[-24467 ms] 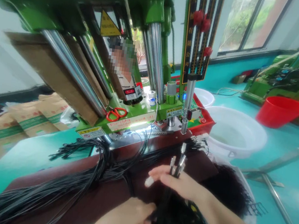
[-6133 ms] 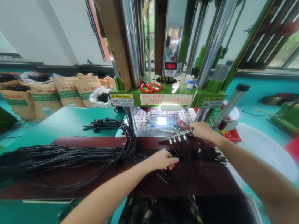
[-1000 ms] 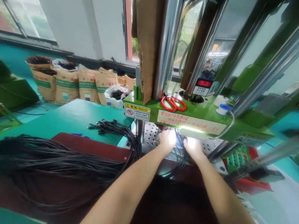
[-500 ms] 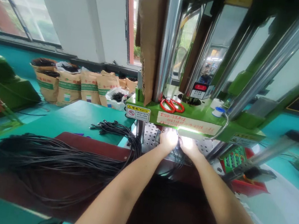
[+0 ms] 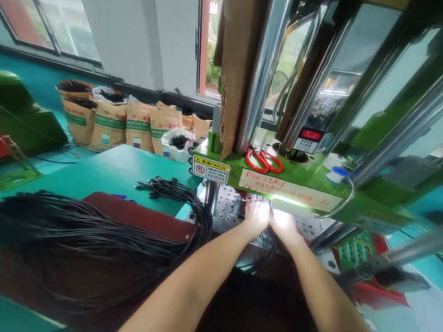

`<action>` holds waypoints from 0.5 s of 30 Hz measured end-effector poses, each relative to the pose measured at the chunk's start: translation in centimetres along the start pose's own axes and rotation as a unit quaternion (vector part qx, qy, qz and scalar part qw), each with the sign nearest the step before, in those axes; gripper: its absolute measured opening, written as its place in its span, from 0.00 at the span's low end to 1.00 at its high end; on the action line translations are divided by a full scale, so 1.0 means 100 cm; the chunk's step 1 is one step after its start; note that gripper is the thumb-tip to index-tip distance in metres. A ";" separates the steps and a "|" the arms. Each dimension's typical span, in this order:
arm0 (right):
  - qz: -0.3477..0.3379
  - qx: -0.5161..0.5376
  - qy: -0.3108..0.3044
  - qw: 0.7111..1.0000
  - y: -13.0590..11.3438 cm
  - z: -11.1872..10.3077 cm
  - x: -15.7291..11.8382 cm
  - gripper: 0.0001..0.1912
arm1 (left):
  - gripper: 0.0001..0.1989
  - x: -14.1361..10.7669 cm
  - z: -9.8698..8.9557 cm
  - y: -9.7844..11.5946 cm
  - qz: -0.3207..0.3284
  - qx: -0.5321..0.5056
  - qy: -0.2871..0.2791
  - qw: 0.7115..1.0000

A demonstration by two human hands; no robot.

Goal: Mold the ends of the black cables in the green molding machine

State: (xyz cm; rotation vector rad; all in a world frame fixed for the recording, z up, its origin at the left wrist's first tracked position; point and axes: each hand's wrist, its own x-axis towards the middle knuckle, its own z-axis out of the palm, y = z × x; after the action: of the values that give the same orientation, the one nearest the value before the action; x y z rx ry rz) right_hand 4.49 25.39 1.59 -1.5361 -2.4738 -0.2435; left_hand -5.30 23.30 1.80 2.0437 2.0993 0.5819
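Observation:
Both hands reach in under the green press frame, side by side over the perforated metal plate. My left hand is bent at the mould area, its fingertips hidden beneath the frame and by glare. Close on its right, my right hand is washed out by the lamp, so its fingers cannot be made out. Thin black cables hang just below the hands. What either hand holds is hidden. A large bundle of black cables lies on the brown board to the left.
Red-handled scissors and a blue-and-white spool sit on the press frame. Right of the plate are a green button panel and a red tray. Paper sacks stand behind the green table.
The camera view has shifted, so the press appears farther right and slightly larger. Both hands remain under the frame, close together, with little visible change.

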 end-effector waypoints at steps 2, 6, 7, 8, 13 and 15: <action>0.004 0.003 0.000 1.000 0.000 0.002 0.001 0.17 | 0.14 0.001 0.000 0.000 -0.005 0.000 0.004 1.000; 0.001 0.012 -0.005 1.000 0.002 0.003 0.000 0.18 | 0.14 0.000 -0.004 -0.001 -0.009 0.008 0.012 1.000; -0.004 0.015 -0.006 1.000 0.004 0.002 -0.002 0.19 | 0.15 0.000 -0.006 -0.003 -0.003 0.011 0.015 1.000; -0.012 0.018 -0.007 1.000 0.007 0.001 -0.003 0.20 | 0.15 0.000 -0.008 -0.005 0.005 0.013 0.018 1.000; -0.070 0.033 -0.024 0.997 0.024 -0.002 -0.012 0.21 | 0.17 -0.003 -0.015 -0.026 0.100 0.011 0.008 0.995; -0.089 0.039 -0.037 0.995 0.028 -0.001 -0.013 0.21 | 0.21 -0.004 -0.015 -0.035 0.141 0.011 -0.003 0.990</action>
State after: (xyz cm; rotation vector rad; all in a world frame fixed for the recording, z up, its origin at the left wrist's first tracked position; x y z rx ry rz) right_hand 7.58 25.53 1.37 -1.3196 -2.6463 -0.1196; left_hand -9.06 22.67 1.74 2.3717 1.8317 0.5908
